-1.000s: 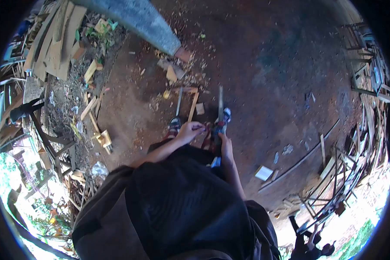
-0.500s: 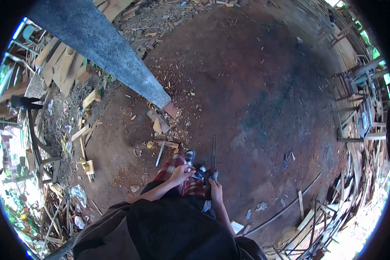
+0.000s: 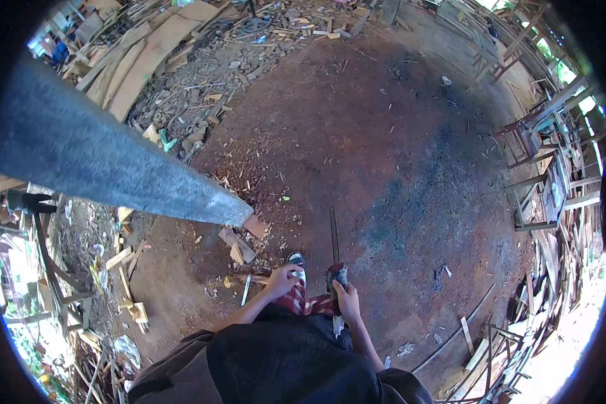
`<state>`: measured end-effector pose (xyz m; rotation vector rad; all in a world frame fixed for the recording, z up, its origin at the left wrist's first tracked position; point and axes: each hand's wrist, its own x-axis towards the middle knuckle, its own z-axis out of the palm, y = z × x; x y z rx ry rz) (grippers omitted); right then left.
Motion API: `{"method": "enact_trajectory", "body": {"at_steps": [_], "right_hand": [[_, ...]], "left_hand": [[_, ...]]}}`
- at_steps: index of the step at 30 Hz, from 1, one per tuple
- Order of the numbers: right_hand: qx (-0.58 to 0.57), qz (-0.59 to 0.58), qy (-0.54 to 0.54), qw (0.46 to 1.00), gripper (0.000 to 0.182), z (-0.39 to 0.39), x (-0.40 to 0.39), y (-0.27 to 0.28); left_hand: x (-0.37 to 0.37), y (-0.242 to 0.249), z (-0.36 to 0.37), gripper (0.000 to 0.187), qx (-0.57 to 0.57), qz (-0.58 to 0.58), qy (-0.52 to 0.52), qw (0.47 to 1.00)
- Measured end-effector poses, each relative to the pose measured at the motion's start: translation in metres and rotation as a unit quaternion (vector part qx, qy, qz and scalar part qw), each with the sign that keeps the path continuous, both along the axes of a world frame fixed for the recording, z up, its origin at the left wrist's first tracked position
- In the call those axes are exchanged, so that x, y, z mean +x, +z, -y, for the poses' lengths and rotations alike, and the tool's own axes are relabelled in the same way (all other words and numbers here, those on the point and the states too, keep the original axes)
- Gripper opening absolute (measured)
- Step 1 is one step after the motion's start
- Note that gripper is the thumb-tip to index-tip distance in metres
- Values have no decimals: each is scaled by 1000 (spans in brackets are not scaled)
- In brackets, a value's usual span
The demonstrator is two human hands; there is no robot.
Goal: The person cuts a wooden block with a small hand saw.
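Note:
My right hand (image 3: 347, 301) is wrapped round the dark body of a tool with a long narrow bar (image 3: 334, 236), which looks like a chainsaw and points forward over the dirt floor. My left hand (image 3: 284, 280) is curled above my left thigh, near the red checked cloth (image 3: 295, 299); whether its fingers hold anything is too small to tell. A shoe (image 3: 295, 258) shows just beyond it.
A grey post (image 3: 148, 178) stands at the left front, wood offcuts (image 3: 238, 245) at its base. Planks (image 3: 131, 74) and scraps lie at the upper left. Wooden frames (image 3: 542, 195) and stacked sticks line the right. A long thin pole (image 3: 454, 333) lies at the lower right.
The view has shifted, so the post now slants more to the left. My right hand and the tool have come a little to the right; the left hand remains over the thigh.

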<state>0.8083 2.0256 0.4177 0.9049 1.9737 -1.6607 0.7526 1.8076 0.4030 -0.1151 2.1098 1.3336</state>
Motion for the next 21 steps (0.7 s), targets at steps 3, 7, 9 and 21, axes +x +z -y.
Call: {"method": "enact_trajectory", "body": {"at_steps": [3, 7, 9, 21], "right_hand": [[10, 11, 14, 1000, 29, 0, -29, 2], [40, -8, 36, 998, 37, -10, -45, -11], [73, -12, 75, 994, 44, -18, -65, 13], [142, -68, 137, 978, 44, -112, -135, 50]], "left_hand": [[-18, -21, 12, 28, 24, -17, 21, 999], [-33, -38, 22, 30, 23, -25, 59, 998], [-35, -56, 27, 30, 38, 1, 85, 996], [-53, -47, -44, 27, 47, -11, 129, 990]]}}
